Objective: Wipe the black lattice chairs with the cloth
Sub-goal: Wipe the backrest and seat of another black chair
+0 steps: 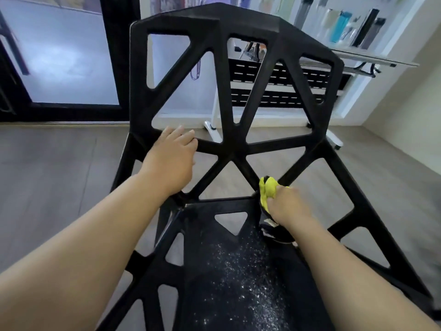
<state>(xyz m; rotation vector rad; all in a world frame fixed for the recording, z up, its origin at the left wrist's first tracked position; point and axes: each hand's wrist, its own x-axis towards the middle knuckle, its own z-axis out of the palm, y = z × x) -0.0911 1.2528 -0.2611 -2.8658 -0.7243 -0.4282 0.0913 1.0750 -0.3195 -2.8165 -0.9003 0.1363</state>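
Near the middle of the view, what is happening?

A black lattice chair [233,152] is filling the scene, standing on a wood floor [59,168]. The right hand [287,205] is clutching a bunched yellow cloth [269,190], fingers closed tight around it, and pressing it against a strut at the right of the seat.

And what is the other hand doing?

The left hand [172,158] is curling its fingers over a bar farther left, probably bracing the chair against the rubbing.
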